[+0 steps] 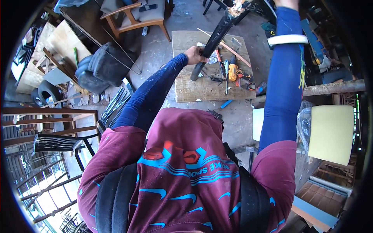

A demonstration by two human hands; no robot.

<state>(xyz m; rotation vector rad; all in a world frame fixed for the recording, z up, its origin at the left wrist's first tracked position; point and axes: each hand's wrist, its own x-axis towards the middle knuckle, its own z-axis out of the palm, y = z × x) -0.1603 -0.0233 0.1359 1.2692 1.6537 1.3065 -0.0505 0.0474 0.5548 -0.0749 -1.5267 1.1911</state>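
Observation:
My left hand (196, 55) grips a long black bar (215, 37) over the wooden worktable (188, 91). The bar slants up to a splintered, pale broken end (236, 8). Near the top edge, beside more dark framework, is my right hand (285, 3), mostly cut off; its fingers are out of sight. On the table lie a yellow cordless drill (233, 72), a screwdriver (226, 83), a red-handled tool (219, 60), a thin wooden strip (241, 58) and other small tools.
A wooden armchair (136, 17) stands behind the table. On the left are dark cushions (103, 68), plywood boards (54, 37), tires (48, 93) and stacked chair frames (66, 141). A cream padded panel (330, 134) and a horizontal beam (332, 87) sit on the right.

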